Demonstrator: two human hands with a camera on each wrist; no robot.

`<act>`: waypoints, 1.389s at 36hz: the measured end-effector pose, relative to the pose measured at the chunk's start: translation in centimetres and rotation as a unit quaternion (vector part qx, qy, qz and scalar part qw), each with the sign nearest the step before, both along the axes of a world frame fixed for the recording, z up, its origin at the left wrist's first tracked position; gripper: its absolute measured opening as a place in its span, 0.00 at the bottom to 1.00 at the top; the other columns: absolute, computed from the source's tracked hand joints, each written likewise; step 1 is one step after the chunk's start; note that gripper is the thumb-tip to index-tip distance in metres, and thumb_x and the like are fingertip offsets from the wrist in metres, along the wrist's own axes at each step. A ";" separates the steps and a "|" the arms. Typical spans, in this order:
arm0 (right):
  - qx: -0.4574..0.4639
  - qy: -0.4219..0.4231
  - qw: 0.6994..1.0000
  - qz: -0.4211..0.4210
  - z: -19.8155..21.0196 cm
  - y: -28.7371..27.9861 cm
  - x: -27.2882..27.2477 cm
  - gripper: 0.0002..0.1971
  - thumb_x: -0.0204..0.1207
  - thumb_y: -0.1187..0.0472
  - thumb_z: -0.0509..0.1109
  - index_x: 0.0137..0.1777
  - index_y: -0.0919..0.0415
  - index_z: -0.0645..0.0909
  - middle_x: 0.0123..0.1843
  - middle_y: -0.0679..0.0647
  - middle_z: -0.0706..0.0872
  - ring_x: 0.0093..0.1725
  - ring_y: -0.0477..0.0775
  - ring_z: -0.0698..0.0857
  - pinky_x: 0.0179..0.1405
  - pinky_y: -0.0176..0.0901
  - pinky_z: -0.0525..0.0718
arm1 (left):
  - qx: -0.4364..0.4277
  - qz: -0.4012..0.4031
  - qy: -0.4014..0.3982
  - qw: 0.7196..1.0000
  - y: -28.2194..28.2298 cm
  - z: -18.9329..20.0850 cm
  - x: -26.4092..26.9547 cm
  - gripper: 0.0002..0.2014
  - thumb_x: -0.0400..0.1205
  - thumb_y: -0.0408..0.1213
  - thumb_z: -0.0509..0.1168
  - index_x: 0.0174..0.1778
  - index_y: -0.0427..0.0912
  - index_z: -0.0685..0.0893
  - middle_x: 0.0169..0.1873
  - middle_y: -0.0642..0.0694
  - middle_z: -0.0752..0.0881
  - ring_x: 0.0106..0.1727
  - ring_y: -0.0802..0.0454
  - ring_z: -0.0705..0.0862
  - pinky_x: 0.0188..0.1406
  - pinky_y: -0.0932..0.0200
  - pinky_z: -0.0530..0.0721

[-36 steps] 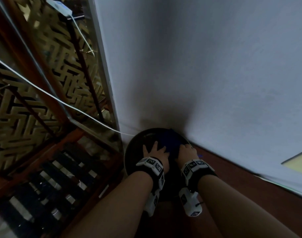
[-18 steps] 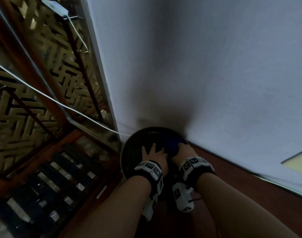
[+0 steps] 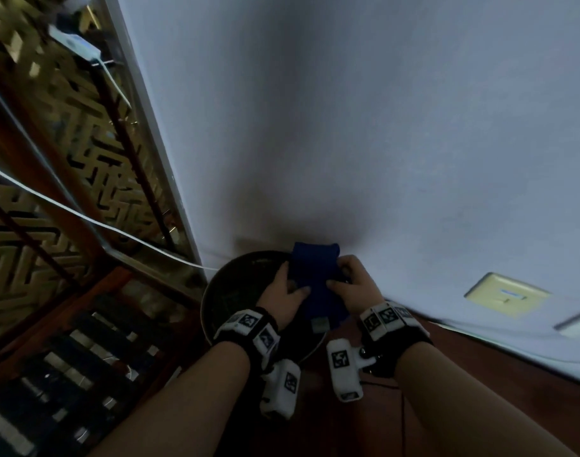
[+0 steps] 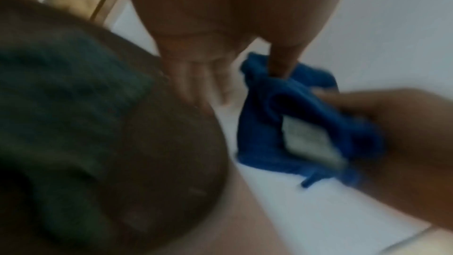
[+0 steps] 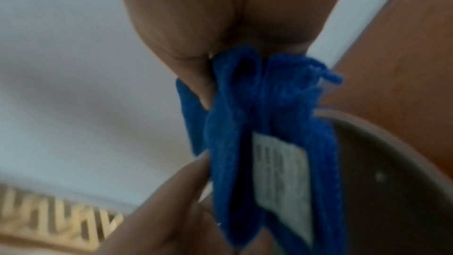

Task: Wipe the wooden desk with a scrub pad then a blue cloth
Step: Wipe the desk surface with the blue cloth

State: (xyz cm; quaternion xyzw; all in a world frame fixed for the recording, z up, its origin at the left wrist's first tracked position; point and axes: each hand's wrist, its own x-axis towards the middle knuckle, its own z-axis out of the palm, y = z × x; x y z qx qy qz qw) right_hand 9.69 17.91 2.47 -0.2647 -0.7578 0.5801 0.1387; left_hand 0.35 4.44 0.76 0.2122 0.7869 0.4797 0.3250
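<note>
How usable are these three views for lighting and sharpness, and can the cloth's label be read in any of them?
Head view: dim and underexposed, with a dark shadow on the wall above the bowl; the blue cloth reads as a dark patch. Left wrist view: brighter but heavily motion-blurred. Right wrist view: best lit, still soft; the white label shows, but its print is unreadable.

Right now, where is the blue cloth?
In the head view the folded blue cloth is low at centre, held between the left hand and right hand, over the round dark basin by the white wall.
</note>
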 end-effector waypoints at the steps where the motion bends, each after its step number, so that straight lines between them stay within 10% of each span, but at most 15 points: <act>1: -0.018 0.012 1.000 0.000 0.5 0.4 0.9 0.14 0.75 0.78 0.65 0.53 0.62 0.70 0.48 0.58 0.83 0.42 0.53 0.85 0.38 0.47 0.85 | 0.036 0.009 -0.013 0.999 0.2 0.5 0.7 0.37 0.85 0.37 0.64 0.85 0.50 0.49 0.75 0.44 0.73 0.73 0.44 0.75 0.65 0.54 0.77; 5: -0.063 0.033 0.997 0.018 1.8 1.9 5.1 0.25 0.75 0.81 0.64 0.63 0.54 0.67 0.57 0.51 0.83 0.47 0.42 0.87 0.39 0.45 0.89 | 0.103 -0.033 -0.023 0.994 1.5 1.8 3.8 0.42 0.82 0.26 0.66 0.84 0.58 0.50 0.71 0.52 0.73 0.71 0.48 0.77 0.60 0.55 0.82; 11: 0.041 -0.089 0.995 0.008 1.8 4.1 11.1 0.37 0.73 0.77 0.67 0.75 0.45 0.59 0.66 0.56 0.79 0.60 0.55 0.82 0.54 0.53 0.86 | 0.021 -0.188 0.099 0.977 4.3 0.8 8.7 0.39 0.82 0.30 0.66 0.84 0.55 0.53 0.83 0.50 0.54 0.82 0.48 0.62 0.78 0.48 0.68; 17: 0.147 -0.242 0.959 0.005 -0.8 4.0 14.9 0.30 0.78 0.69 0.65 0.78 0.59 0.60 0.73 0.58 0.73 0.67 0.53 0.74 0.56 0.26 0.69 | -0.103 -0.259 0.139 0.950 7.0 -3.4 13.0 0.31 0.83 0.39 0.59 0.83 0.52 0.59 0.81 0.47 0.62 0.79 0.45 0.66 0.78 0.55 0.65; 21: 0.171 -0.316 0.933 0.008 -3.3 3.9 16.2 0.30 0.79 0.70 0.63 0.79 0.60 0.58 0.72 0.60 0.74 0.68 0.59 0.75 0.57 0.32 0.69 | -0.148 -0.277 0.134 0.940 8.4 -6.0 15.0 0.19 0.85 0.44 0.54 0.73 0.56 0.70 0.70 0.47 0.74 0.64 0.45 0.78 0.65 0.48 0.78; 26: 0.178 -0.387 0.902 0.071 -5.5 3.5 15.8 0.20 0.85 0.62 0.56 0.76 0.61 0.64 0.74 0.59 0.72 0.71 0.58 0.73 0.68 0.42 0.69 | -0.214 -0.292 0.180 0.915 8.0 -7.5 16.1 0.28 0.84 0.42 0.60 0.80 0.59 0.61 0.77 0.49 0.68 0.72 0.41 0.72 0.68 0.44 0.75; 33: 0.316 -0.442 0.838 0.051 -6.0 1.9 16.0 0.43 0.76 0.55 0.67 0.83 0.56 0.43 0.84 0.57 0.36 0.83 0.63 0.45 0.81 0.55 0.55 | -0.360 -0.334 0.272 0.827 6.6 -5.7 16.0 0.33 0.83 0.52 0.59 0.82 0.66 0.52 0.84 0.55 0.36 0.82 0.37 0.48 0.74 0.30 0.54; 40: 0.277 -0.374 0.869 0.165 -7.6 0.0 16.1 0.37 0.84 0.48 0.54 0.83 0.63 0.37 0.84 0.57 0.35 0.83 0.59 0.36 0.81 0.48 0.42 | -0.323 -0.328 0.334 0.823 6.4 -4.1 14.1 0.29 0.84 0.39 0.58 0.82 0.56 0.60 0.85 0.54 0.43 0.85 0.47 0.42 0.80 0.32 0.46; 50: 0.246 -0.371 0.894 -0.062 -9.4 4.0 19.3 0.30 0.82 0.50 0.60 0.81 0.55 0.57 0.85 0.50 0.39 0.84 0.56 0.42 0.82 0.51 0.51 | -0.260 -0.309 0.347 0.847 4.2 -3.7 12.1 0.32 0.81 0.38 0.60 0.82 0.55 0.60 0.85 0.53 0.45 0.85 0.50 0.40 0.80 0.34 0.45</act>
